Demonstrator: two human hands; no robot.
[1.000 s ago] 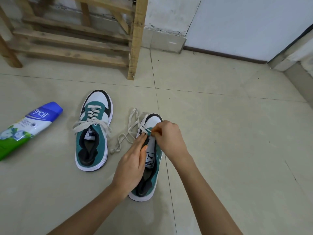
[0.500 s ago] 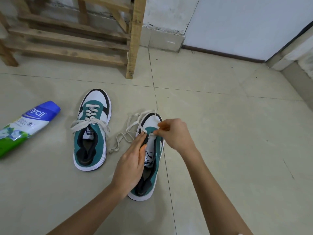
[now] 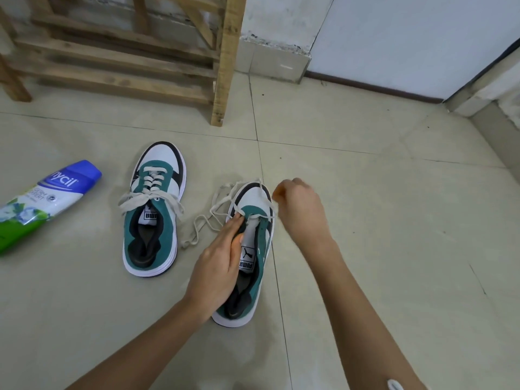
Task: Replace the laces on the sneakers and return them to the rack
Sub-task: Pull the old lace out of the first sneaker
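Left hand [image 3: 216, 266] lies on the half-laced sneaker [image 3: 261, 243], fingers nearly straight, pinching the left eyelet flap against the thumb on the tongue side. It has the same hold as half a second ago. Sneaker stands flat on the floor [image 3: 365, 220], toe away from the person, same spot.

Right hand [image 3: 301, 206] has changed. It was over the toe at the lowest eyelets and has now drawn off to the right of the toe. Its fingers are curled and pinch one end of the lace [image 3: 213, 218], and that strand runs taut from the right eyelet up to the fingers. The rest of the lace lies looped on the floor just left of the toe, and the loops have shifted a little.

Laced sneaker [image 3: 153, 212] stands just to the left, apart from the first, unmoved. Blue-capped bottle [image 3: 42, 198] lies on its side further left.

Floor is pale beige tile with thin grout lines. Wooden rack [image 3: 222, 60] stands beyond, near the wall [image 3: 408, 38], which is light with a dark skirting strip.
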